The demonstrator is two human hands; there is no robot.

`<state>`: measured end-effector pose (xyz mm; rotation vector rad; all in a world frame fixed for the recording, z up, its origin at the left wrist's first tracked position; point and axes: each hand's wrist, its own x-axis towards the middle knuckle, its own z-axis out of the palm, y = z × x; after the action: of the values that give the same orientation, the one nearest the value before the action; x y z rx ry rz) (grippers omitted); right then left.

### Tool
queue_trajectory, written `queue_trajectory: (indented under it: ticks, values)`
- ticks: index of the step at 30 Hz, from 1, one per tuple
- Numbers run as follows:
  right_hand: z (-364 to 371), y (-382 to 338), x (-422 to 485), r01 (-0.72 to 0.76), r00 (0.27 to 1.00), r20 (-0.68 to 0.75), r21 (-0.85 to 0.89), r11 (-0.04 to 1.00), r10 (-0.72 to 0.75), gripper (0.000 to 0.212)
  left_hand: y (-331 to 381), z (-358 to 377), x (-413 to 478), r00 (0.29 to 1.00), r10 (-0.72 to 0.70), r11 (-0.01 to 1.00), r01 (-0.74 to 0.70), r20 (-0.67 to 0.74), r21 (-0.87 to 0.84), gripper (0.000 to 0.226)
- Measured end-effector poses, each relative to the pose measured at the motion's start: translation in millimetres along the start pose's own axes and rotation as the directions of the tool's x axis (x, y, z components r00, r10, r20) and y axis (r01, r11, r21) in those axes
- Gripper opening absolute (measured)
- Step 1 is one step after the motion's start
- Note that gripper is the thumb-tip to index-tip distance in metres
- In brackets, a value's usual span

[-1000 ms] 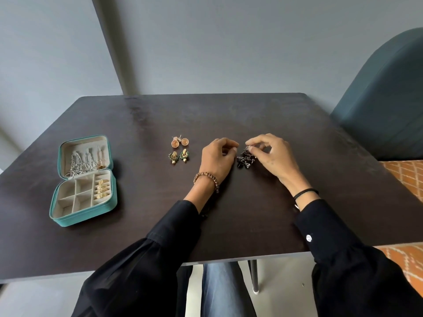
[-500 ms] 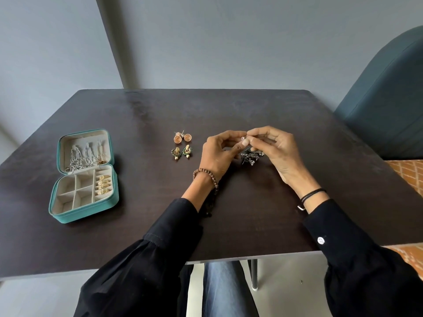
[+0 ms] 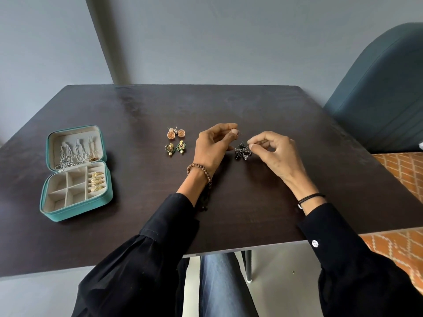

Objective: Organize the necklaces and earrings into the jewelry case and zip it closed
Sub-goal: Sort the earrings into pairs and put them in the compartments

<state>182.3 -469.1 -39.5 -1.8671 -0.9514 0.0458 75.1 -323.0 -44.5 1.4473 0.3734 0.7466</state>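
left hand [image 3: 214,147] pinches small piece [image 3: 236,132] | right hand [image 3: 277,154] pinches dark earrings [image 3: 243,152] at middle of surface [image 3: 251,106] | jewelry case [image 3: 77,212] lies unzipped near left edge | necklaces [image 3: 68,154] in lid, gold earrings [image 3: 97,181] in base

The hands are now apart: left hand [image 3: 212,147] pinches a small piece [image 3: 237,133], right hand [image 3: 274,152] keeps the dark earrings [image 3: 243,152]
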Motion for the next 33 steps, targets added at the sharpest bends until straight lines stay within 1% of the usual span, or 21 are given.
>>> queue_trajectory:
  ticks: [4,9,14,18,22,27,29,33]
  values:
    - [-0.1,0.0,-5.6,0.053,0.998,-0.021,-0.18,0.982,-0.058,0.004,-0.9,-0.5,1.3,0.999,-0.005,1.0,0.006,-0.036,0.022,0.017]
    - [1.3,1.6,-7.7,0.051,0.998,-0.009,-0.284,0.958,-0.055,0.008,-1.9,-0.9,2.5,0.999,-0.007,0.999,0.009,-0.047,0.04,0.017]
    - [0.9,1.0,-7.9,0.07,0.997,-0.014,-0.298,0.952,-0.078,0.004,-3.9,-0.6,2.7,0.999,-0.009,0.998,0.013,-0.053,0.061,0.015]
    - [0.2,3.9,-6.9,0.091,0.996,0.009,-0.31,0.946,-0.092,0.01,-5.0,-0.5,3.4,0.998,-0.012,0.998,0.017,-0.062,0.065,0.015]
    - [-0.3,4.0,-7.8,0.107,0.994,-0.002,-0.248,0.963,-0.111,0.016,-5.6,-0.3,3.2,0.998,-0.008,0.998,0.013,-0.066,0.068,0.016]
    - [-0.6,5.2,-8.5,0.013,1.0,-0.026,-0.019,1.0,-0.013,0.01,-4.5,0.0,2.8,0.997,-0.026,0.997,0.031,-0.072,0.074,0.014]
    - [-0.9,3.0,-9.3,-0.003,1.0,-0.029,0.044,0.999,0.004,0.009,-3.7,-0.4,2.8,0.997,-0.024,0.997,0.029,-0.073,0.074,0.013]
    - [-2.0,-1.2,-10.0,-0.015,0.999,-0.046,0.137,0.99,0.021,0.013,-2.2,0.1,0.2,0.999,-0.011,0.994,0.014,-0.031,0.11,0.012]
